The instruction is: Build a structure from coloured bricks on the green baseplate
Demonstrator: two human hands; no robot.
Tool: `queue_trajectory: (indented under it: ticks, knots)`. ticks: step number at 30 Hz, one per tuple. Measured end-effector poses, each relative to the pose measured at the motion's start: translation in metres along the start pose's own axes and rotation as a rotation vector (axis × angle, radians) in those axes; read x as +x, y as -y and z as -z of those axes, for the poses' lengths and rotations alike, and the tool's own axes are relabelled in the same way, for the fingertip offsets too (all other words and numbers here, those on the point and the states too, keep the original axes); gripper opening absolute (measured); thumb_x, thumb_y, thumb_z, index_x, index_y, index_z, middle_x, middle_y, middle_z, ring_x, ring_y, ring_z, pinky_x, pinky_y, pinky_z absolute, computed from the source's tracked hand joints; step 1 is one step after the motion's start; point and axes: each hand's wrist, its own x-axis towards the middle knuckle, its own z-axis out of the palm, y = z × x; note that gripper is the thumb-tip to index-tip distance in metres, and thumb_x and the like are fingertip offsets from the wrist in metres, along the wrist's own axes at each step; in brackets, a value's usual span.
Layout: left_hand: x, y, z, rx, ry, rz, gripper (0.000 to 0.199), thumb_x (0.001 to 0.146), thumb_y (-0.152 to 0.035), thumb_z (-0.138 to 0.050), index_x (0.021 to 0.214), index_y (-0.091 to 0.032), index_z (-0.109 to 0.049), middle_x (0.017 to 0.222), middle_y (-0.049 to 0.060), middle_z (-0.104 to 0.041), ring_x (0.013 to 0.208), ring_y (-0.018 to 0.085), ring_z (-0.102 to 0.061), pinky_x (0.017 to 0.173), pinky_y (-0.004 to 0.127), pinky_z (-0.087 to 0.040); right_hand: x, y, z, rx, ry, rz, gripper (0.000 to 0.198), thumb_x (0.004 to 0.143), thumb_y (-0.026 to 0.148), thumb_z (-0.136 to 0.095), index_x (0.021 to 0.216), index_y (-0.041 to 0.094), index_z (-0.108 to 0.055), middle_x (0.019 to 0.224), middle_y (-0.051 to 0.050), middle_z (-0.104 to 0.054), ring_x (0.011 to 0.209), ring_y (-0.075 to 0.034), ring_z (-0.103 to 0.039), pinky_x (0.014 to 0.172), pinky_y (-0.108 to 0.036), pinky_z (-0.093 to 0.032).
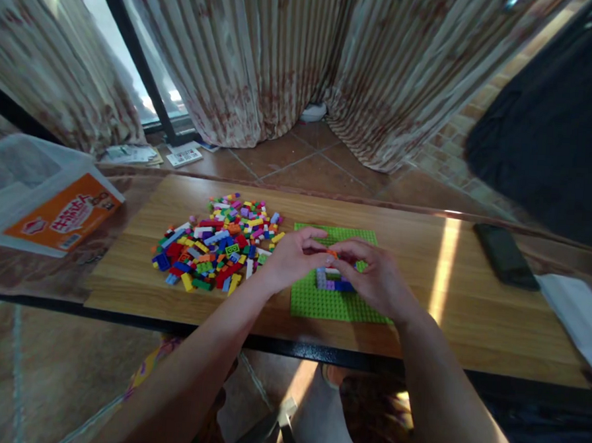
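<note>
A green studded baseplate [304, 304] lies on the wooden table, under both hands. On it stands a small block outline of toy bricks, with light purple bricks [321, 280] at its left and dark blue bricks [343, 286] along its near side. At its far side my left hand [291, 257] and my right hand [377, 278] meet over a small orange brick [332, 254]. The fingers of both hands are curled, their tips at that brick. My right fingers cover part of the brick outline.
Left of the baseplate spreads a pile of loose mixed-colour bricks [220, 247]. A clear plastic tub [43, 202] with an orange label stands at the far left. To the right lie a dark phone [505, 255] and white paper [571, 315]. Curtains [264, 68] hang beyond the table.
</note>
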Motion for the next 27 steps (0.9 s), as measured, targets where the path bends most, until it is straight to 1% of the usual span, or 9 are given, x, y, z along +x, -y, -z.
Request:
queue_trajectory:
  ticks: [2, 4, 6, 8, 10, 13, 15, 21, 27]
  knots:
    - [0.000, 0.000, 0.001, 0.010, -0.002, 0.012, 0.031, 0.077, -0.015, -0.068, 0.107, -0.013, -0.060, 0.081, 0.004, -0.071, 0.071, 0.014, -0.068, 0.068, 0.026, -0.052, -0.002, -0.007, 0.004, 0.004, -0.021, -0.037, 0.013, 0.086, 0.028, -0.061, 0.093, 0.020, -0.069, 0.086, -0.003, -0.069, 0.077, -0.014, -0.063, 0.068, -0.027, -0.049]
    - [0.000, -0.001, 0.004, 0.035, -0.006, 0.031, 0.024, 0.079, -0.014, -0.064, 0.103, -0.012, -0.061, 0.077, 0.002, -0.068, 0.064, 0.012, -0.065, 0.063, 0.024, -0.050, -0.005, -0.016, 0.009, 0.008, -0.039, -0.105, 0.013, 0.083, 0.028, -0.063, 0.092, 0.020, -0.068, 0.083, -0.002, -0.070, 0.074, -0.015, -0.063, 0.068, -0.028, -0.049]
    - [-0.001, -0.003, 0.008, 0.078, 0.006, 0.057, 0.019, 0.080, -0.014, -0.063, 0.098, -0.012, -0.062, 0.073, 0.000, -0.066, 0.060, 0.010, -0.063, 0.059, 0.022, -0.048, -0.009, -0.023, 0.012, 0.020, -0.004, -0.161, 0.014, 0.081, 0.028, -0.064, 0.091, 0.019, -0.068, 0.082, -0.002, -0.071, 0.072, -0.015, -0.063, 0.069, -0.029, -0.050]
    - [-0.002, -0.007, 0.012, 0.135, 0.057, 0.077, 0.014, 0.080, -0.015, -0.064, 0.093, -0.011, -0.063, 0.070, -0.001, -0.065, 0.057, 0.009, -0.061, 0.056, 0.021, -0.046, -0.012, -0.028, 0.013, 0.022, 0.055, -0.177, 0.013, 0.081, 0.027, -0.065, 0.091, 0.020, -0.068, 0.085, -0.002, -0.072, 0.072, -0.015, -0.063, 0.070, -0.030, -0.049]
    - [-0.004, -0.009, 0.014, 0.182, 0.148, 0.087, 0.011, 0.081, -0.017, -0.063, 0.091, -0.011, -0.064, 0.068, -0.001, -0.064, 0.055, 0.008, -0.059, 0.055, 0.020, -0.045, -0.014, -0.030, 0.012, 0.005, 0.112, -0.159, 0.010, 0.081, 0.026, -0.064, 0.089, 0.022, -0.068, 0.088, -0.002, -0.071, 0.074, -0.015, -0.062, 0.071, -0.030, -0.049]
    - [-0.005, -0.009, 0.014, 0.207, 0.277, 0.081, 0.014, 0.084, -0.021, -0.061, 0.093, -0.012, -0.064, 0.072, 0.000, -0.066, 0.055, 0.008, -0.059, 0.055, 0.020, -0.045, -0.015, -0.030, 0.010, -0.030, 0.193, -0.111, 0.007, 0.080, 0.022, -0.064, 0.085, 0.023, -0.069, 0.088, -0.001, -0.068, 0.080, -0.015, -0.061, 0.073, -0.030, -0.047]
    - [-0.006, -0.007, 0.012, 0.211, 0.322, 0.071, 0.016, 0.085, -0.023, -0.059, 0.095, -0.012, -0.064, 0.077, 0.002, -0.067, 0.057, 0.008, -0.060, 0.056, 0.021, -0.046, -0.014, -0.030, 0.009, -0.058, 0.226, -0.103, 0.009, 0.079, 0.020, -0.065, 0.086, 0.023, -0.070, 0.089, -0.001, -0.066, 0.081, -0.015, -0.061, 0.074, -0.031, -0.047]
    - [-0.007, -0.004, 0.007, 0.261, 0.363, 0.067, 0.019, 0.087, -0.024, -0.056, 0.100, -0.013, -0.063, 0.082, 0.002, -0.067, 0.059, 0.009, -0.060, 0.056, 0.021, -0.046, -0.013, -0.034, 0.007, -0.067, 0.224, -0.140, 0.012, 0.078, 0.020, -0.068, 0.089, 0.024, -0.071, 0.091, -0.001, -0.065, 0.081, -0.015, -0.061, 0.075, -0.031, -0.047]
    - [-0.008, -0.001, 0.004, 0.276, 0.385, 0.046, 0.016, 0.088, -0.023, -0.053, 0.097, -0.013, -0.062, 0.082, 0.002, -0.067, 0.061, 0.010, -0.059, 0.058, 0.023, -0.047, -0.013, -0.036, 0.006, -0.083, 0.223, -0.213, 0.011, 0.075, 0.021, -0.070, 0.085, 0.024, -0.073, 0.086, -0.001, -0.065, 0.075, -0.015, -0.060, 0.069, -0.030, -0.045]
